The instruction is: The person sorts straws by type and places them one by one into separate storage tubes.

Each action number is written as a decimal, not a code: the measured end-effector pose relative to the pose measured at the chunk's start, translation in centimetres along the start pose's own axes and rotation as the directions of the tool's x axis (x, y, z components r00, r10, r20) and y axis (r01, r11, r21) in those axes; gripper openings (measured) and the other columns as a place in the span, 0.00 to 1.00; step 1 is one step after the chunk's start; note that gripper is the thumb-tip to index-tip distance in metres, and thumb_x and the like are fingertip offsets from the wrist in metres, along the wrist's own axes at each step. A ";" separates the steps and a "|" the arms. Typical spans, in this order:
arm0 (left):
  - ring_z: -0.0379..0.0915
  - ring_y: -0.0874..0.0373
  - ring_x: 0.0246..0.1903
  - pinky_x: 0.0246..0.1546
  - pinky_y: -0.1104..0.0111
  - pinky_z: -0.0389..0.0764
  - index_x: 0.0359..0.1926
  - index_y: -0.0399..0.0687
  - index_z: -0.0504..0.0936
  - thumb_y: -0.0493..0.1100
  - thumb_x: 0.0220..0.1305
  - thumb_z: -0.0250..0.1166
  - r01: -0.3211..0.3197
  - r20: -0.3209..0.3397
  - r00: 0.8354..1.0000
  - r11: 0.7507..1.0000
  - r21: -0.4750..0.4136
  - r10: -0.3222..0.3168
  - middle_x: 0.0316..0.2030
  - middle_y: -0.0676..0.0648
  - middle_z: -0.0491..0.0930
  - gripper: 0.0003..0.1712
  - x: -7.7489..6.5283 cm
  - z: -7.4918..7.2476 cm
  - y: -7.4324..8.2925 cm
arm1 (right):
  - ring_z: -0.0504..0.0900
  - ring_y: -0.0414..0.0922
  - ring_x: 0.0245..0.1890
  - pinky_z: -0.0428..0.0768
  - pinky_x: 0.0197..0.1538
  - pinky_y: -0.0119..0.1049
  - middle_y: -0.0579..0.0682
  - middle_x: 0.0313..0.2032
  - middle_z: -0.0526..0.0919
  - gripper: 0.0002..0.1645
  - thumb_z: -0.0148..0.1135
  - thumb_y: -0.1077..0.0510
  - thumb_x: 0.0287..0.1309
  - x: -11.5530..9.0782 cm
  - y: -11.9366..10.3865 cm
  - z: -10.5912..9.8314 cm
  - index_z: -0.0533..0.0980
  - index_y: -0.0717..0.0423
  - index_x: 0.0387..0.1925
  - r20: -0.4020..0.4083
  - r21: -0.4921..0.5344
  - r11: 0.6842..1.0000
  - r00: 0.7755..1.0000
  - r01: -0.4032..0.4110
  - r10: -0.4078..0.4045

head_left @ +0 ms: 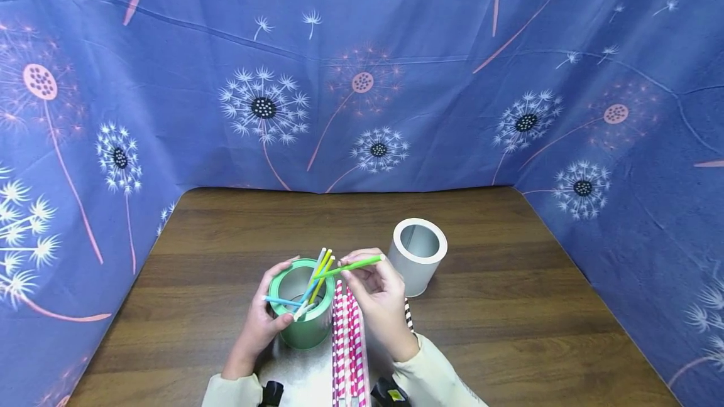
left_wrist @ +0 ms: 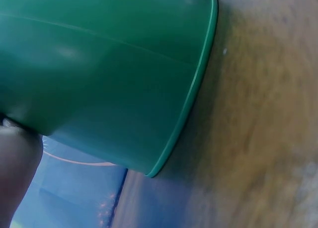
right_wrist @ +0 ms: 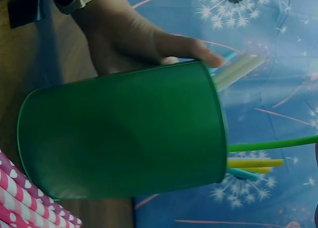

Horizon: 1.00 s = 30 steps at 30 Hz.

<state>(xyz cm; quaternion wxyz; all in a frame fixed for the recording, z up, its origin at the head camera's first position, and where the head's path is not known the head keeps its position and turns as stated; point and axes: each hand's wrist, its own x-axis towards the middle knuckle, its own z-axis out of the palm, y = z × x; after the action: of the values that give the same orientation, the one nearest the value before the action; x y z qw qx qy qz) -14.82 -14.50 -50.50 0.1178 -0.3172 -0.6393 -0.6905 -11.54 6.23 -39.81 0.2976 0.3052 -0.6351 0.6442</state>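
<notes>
A green can (head_left: 305, 336) stands upright on the table, its wall filling much of the left wrist view. My left hand (head_left: 257, 325) grips it from the left, thumb over the rim. Several thin straws in yellow, blue and white lean inside, with yellow straws (right_wrist: 256, 163) poking past the rim in the right wrist view. Between thumb and fingers, my right hand (head_left: 384, 306) pinches a bright green straw (head_left: 362, 264). Its left end overlaps the can's mouth in the head view.
Pink patterned straws (head_left: 347, 357) lie in a bundle right of the green can. Behind my right hand stands an open white can (head_left: 413, 275). Part of a black-and-white striped straw (head_left: 408, 316) shows beside my right wrist. A blue dandelion cloth (head_left: 362, 112) borders the wooden table (head_left: 509, 306).
</notes>
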 end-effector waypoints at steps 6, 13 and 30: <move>0.70 0.65 0.58 0.55 0.76 0.72 0.69 0.35 0.59 0.54 0.59 0.68 0.005 -0.001 1.000 1.000 0.008 -0.005 0.68 0.51 0.66 0.45 0.1 0.0 0.1 | 0.81 0.35 0.48 0.82 0.50 0.33 0.65 0.39 0.78 0.07 0.59 0.75 0.57 0.0 1.2 0.7 0.72 0.73 0.39 0.021 -0.037 0.998 0.998 -0.054 0.054; 0.69 0.65 0.60 0.56 0.76 0.71 0.68 0.32 0.59 0.55 0.60 0.67 -0.027 -0.001 1.000 1.000 0.005 0.027 0.68 0.50 0.67 0.46 0.1 0.0 -0.3 | 0.84 0.45 0.46 0.83 0.48 0.36 0.64 0.39 0.79 0.08 0.60 0.74 0.56 0.1 2.2 1.5 0.74 0.69 0.39 0.053 -0.107 0.993 0.997 -0.041 0.047; 0.69 0.66 0.60 0.57 0.78 0.70 0.68 0.33 0.59 0.54 0.59 0.67 -0.029 0.002 1.000 1.000 0.011 0.029 0.68 0.50 0.67 0.45 0.1 0.0 -0.1 | 0.85 0.53 0.43 0.84 0.46 0.34 0.60 0.39 0.82 0.10 0.63 0.72 0.56 0.5 3.3 1.9 0.76 0.66 0.40 0.113 -0.208 0.978 0.992 -0.028 0.052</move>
<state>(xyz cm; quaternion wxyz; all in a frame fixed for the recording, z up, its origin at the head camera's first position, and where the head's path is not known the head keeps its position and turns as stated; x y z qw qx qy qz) -14.95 -14.46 -50.53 0.1292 -0.3264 -0.6386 -0.6849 -14.33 4.24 -41.53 0.2766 0.2973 -0.7209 0.5616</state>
